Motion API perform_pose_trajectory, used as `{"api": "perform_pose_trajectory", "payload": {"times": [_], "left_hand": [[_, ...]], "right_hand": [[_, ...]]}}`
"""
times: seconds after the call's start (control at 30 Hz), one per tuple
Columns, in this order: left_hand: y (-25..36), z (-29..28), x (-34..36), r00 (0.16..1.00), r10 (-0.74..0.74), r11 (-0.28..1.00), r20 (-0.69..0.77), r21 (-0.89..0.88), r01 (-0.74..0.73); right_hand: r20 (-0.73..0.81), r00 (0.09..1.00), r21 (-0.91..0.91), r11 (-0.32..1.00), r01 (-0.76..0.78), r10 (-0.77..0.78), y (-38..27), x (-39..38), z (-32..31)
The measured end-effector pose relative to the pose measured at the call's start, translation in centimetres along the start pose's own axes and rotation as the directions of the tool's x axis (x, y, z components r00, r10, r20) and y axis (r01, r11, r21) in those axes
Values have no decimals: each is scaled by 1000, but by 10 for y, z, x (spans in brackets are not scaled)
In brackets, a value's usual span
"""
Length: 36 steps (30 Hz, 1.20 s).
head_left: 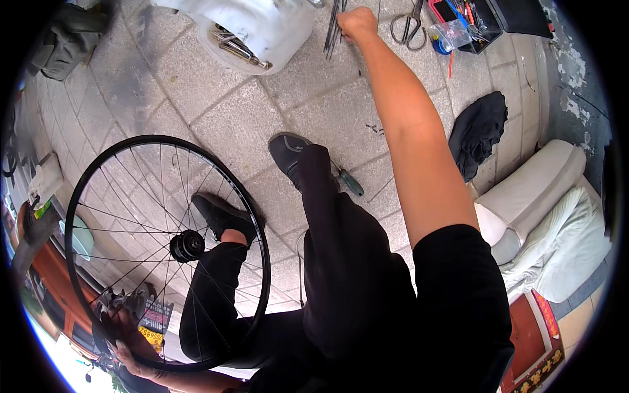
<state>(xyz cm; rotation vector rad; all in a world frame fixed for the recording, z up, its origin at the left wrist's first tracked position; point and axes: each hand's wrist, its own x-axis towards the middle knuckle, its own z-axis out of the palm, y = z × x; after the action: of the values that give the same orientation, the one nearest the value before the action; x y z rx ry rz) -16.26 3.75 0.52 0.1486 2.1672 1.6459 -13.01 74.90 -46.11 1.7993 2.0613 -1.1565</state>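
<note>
A black-rimmed bicycle wheel (187, 246) with thin spokes stands tilted at the left, over my left leg and shoe. My left hand (131, 354) grips its rim at the lower left; some of the fingers are hidden by the rim and spokes. Far ahead, my right arm is stretched out to the ground. There my right hand (358, 25) is closed on a bundle of loose thin metal spokes (332, 33). Just right of that hand lies a pair of dark-handled scissors (409, 31).
Left of the spokes is a cut white plastic container (288, 39) with metal pieces. An open black toolbox (486, 40) sits far right. A green-handled screwdriver (352, 183) lies by my right shoe (288, 154). Black cloth (481, 131) and pale cushions (537, 190) are at right.
</note>
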Motion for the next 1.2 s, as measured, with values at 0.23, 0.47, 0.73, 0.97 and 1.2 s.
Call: {"api": "perform_pose_trajectory", "payload": {"times": [0.23,0.47,0.73,0.97,1.2], "left_hand": [[6,-35,-9,977,-120,970,-174,189,152],[3,-21,-3,996,-68,997,-50,33,70],[10,4,-3,988,-74,991,-135,103,88],[11,29,-7,983,-25,996,-181,76,40],[2,31,-18,998,25,999,-51,43,-23]], "right_hand": [[49,994,134,987,93,-101,-9,1,-7],[104,982,316,941,117,-157,14,14,4],[85,996,100,995,18,-27,7,-1,-2],[68,996,215,976,41,-57,7,-25,-17],[135,981,466,883,59,-136,30,-87,-54]]}}
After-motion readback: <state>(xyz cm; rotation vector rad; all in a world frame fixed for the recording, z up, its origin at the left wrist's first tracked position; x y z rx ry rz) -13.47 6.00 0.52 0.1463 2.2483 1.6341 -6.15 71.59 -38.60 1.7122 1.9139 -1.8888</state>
